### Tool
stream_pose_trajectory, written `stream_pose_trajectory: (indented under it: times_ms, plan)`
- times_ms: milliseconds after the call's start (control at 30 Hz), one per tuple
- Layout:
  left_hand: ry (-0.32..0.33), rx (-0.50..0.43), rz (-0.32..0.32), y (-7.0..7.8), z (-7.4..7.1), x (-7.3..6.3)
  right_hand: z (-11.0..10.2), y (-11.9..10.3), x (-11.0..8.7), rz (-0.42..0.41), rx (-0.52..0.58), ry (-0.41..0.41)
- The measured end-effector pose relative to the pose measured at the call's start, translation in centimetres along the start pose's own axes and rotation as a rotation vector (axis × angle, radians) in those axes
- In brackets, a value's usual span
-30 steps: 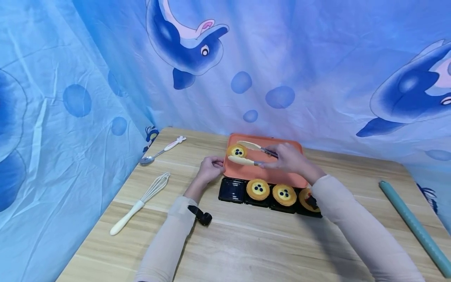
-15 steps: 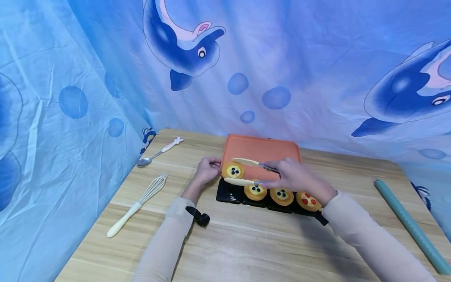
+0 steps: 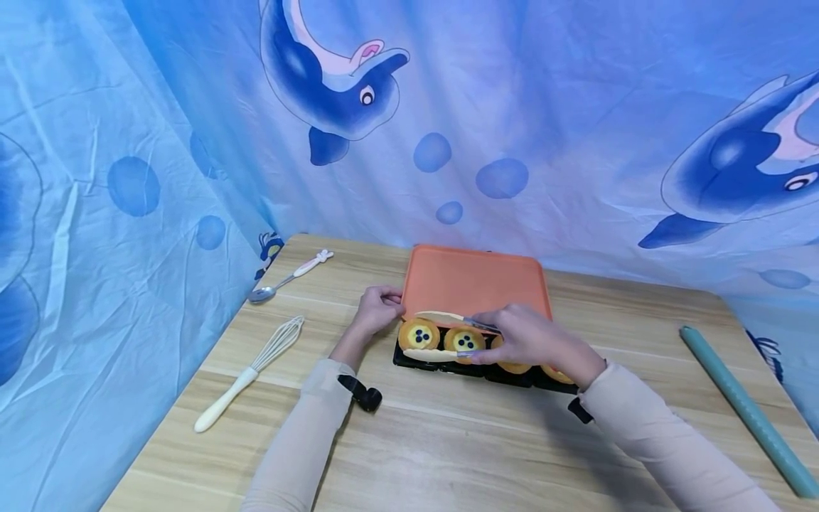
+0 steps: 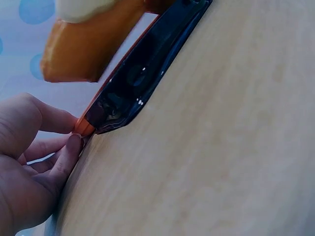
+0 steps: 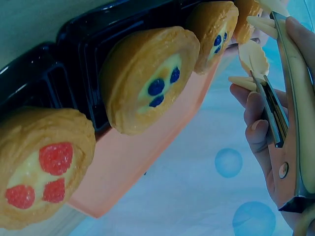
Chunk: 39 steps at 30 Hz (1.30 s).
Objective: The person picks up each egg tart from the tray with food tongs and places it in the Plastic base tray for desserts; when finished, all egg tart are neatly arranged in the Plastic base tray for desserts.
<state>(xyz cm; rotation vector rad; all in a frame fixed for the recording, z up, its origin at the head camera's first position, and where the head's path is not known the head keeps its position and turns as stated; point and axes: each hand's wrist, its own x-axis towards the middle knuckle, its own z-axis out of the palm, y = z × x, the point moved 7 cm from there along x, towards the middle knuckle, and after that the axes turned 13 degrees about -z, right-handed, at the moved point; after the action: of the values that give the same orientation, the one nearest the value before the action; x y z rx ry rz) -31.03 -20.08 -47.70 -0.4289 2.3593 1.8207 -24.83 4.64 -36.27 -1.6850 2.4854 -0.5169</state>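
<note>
My right hand (image 3: pixel 537 340) grips cream-tipped tongs (image 3: pixel 430 355), whose jaws lie either side of a tart (image 3: pixel 419 336) topped with blueberries at the left end of a black compartment tray (image 3: pixel 409 361). In the left wrist view this tart (image 4: pixel 93 46) hangs just above the black tray (image 4: pixel 142 73). My left hand (image 3: pixel 377 311) pinches the near left corner of an orange tray (image 3: pixel 476 281) between thumb and fingers. Farther right in the black tray sit two more blueberry tarts and one raspberry tart (image 5: pixel 39 172), partly hidden by my right hand in the head view.
A whisk (image 3: pixel 256 370) and a spoon (image 3: pixel 288 277) lie on the left of the wooden table (image 3: pixel 409 455). On the right lies a long teal rod (image 3: pixel 745 409). A blue dolphin-print cloth (image 3: pixel 512 107) hangs behind the table.
With the tongs, my right hand has carried the blueberry tart from the orange tray toward me, over the leftmost black compartment. My left hand has stayed at the orange tray's corner.
</note>
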Motion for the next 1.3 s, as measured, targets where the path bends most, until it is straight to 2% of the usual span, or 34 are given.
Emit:
stream_pose_trajectory:
  times_ms: [367, 533, 833, 900, 1033, 1167, 1300]
  plan:
    - [0.014, 0.006, -0.002, 0.1, 0.0, -0.1, 0.9, 0.4, 0.4, 0.012, 0.021, -0.021]
    - [0.010, 0.020, 0.012, 0.2, 0.2, -0.2, 0.8, 0.6, 0.0, 0.053, 0.018, -0.031]
    - [0.024, 0.030, 0.017, 0.1, 0.0, -0.1, -0.7, 0.1, -1.1, 0.074, 0.045, 0.040]
    - [0.023, 0.027, 0.014, 0.1, 0.0, -0.2, -1.1, 0.3, -1.8, 0.099, 0.056, 0.070]
    - [0.019, 0.023, 0.011, 0.0, 0.1, -0.1, -2.0, 1.4, -3.9, 0.201, 0.079, 0.121]
    - [0.006, 0.019, 0.016, 0.1, 0.2, -0.1, -3.0, 3.3, -7.0, 0.328, 0.074, 0.177]
    - [0.003, 0.018, 0.008, 0.1, 0.2, -0.1, -4.0, 5.2, -10.4, 0.400, 0.037, 0.260]
